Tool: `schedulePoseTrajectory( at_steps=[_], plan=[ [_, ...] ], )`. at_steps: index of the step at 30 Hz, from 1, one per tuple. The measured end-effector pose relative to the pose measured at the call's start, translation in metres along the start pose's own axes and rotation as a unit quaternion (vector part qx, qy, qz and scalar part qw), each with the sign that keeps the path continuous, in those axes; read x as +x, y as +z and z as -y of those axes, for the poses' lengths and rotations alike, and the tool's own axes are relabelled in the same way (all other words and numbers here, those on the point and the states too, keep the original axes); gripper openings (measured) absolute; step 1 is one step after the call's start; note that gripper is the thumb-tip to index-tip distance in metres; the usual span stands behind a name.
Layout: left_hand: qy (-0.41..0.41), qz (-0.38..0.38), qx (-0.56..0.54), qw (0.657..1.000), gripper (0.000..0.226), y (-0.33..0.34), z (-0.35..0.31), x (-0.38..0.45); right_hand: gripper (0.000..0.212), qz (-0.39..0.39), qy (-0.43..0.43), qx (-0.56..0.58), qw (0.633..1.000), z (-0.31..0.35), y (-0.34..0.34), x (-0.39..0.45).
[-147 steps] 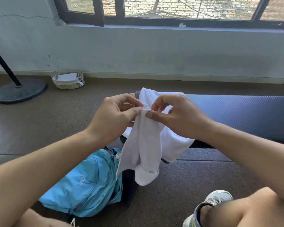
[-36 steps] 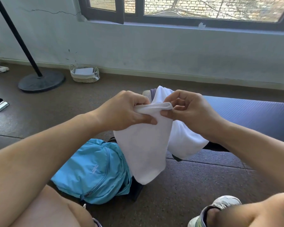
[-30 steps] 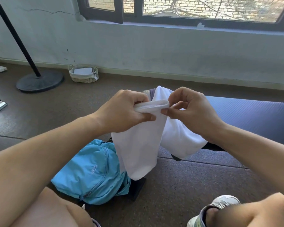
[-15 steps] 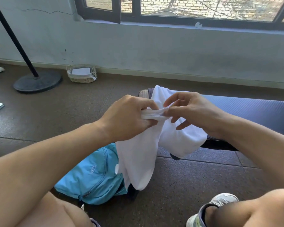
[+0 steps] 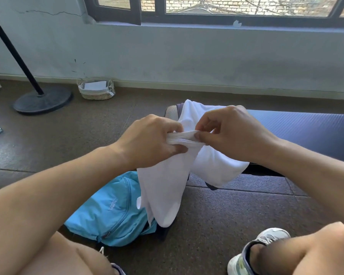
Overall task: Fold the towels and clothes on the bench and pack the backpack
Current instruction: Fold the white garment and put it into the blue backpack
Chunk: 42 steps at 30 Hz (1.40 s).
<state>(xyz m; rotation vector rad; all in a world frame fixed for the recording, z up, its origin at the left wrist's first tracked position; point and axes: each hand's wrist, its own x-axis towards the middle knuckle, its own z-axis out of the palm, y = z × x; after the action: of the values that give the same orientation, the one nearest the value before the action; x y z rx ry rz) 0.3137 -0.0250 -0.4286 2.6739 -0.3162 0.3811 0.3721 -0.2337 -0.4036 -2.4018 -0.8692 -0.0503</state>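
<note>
White cloth [image 5: 165, 187] is gripped at its bunched top edge by both hands: left hand [image 5: 149, 143] fingers curled round it, right hand [image 5: 232, 133] fingers pinching it. Rest hangs below the fingers, over blue backpack [image 5: 111, 213] on floor. Worktop [image 5: 306, 132] lies behind the fingers.

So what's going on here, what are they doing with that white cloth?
A person is seated on the floor, holding a white cloth up in the air. The left hand and right hand both pinch its bunched top edge, and the rest hangs down. More white fabric lies draped over the end of the dark bench. A light blue backpack lies on the floor below.
</note>
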Motion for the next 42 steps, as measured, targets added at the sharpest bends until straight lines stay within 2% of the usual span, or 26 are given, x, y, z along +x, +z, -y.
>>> schedulePoseTrajectory(
  at_steps=[4, 7, 12, 17, 21, 26, 34, 37, 42],
  plan=[
    [0.001, 0.054, 0.134, 0.990, 0.046, -0.003, 0.001, 0.003, 0.016, 0.039, 0.033, 0.059, 0.997, 0.003, -0.001, 0.002],
    [0.014, 0.058, 0.169, 0.984, 0.051, -0.003, 0.001, 0.003, 0.018, 0.056, 0.041, 0.092, 0.993, 0.004, -0.005, 0.000],
    [0.022, 0.024, 0.086, 0.996, 0.057, -0.002, 0.008, 0.001, 0.017, 0.075, -0.017, 0.043, 0.996, 0.005, -0.009, -0.004],
    [0.037, 0.022, 0.089, 0.995, 0.057, -0.002, 0.008, 0.001, 0.019, 0.056, -0.016, 0.025, 0.998, 0.003, -0.007, -0.005],
    [0.042, 0.022, 0.074, 0.996, 0.063, 0.002, 0.014, 0.000, 0.012, 0.064, -0.023, 0.016, 0.998, 0.002, -0.005, -0.007],
    [0.018, 0.029, 0.052, 0.998, 0.071, 0.004, 0.016, -0.001, 0.008, 0.066, -0.052, 0.002, 0.996, -0.001, 0.000, -0.009],
    [-0.014, 0.021, -0.032, 0.999, 0.056, 0.007, 0.018, -0.001, 0.004, 0.081, -0.041, -0.007, 0.996, 0.003, 0.012, -0.002],
    [-0.012, 0.008, -0.029, 0.999, 0.053, 0.010, 0.021, 0.000, 0.002, 0.079, -0.038, -0.011, 0.996, 0.002, 0.012, -0.002],
    [-0.009, 0.009, 0.008, 1.000, 0.062, 0.014, 0.023, 0.001, 0.004, 0.044, -0.029, 0.038, 0.998, 0.002, 0.012, -0.001]
  ],
)
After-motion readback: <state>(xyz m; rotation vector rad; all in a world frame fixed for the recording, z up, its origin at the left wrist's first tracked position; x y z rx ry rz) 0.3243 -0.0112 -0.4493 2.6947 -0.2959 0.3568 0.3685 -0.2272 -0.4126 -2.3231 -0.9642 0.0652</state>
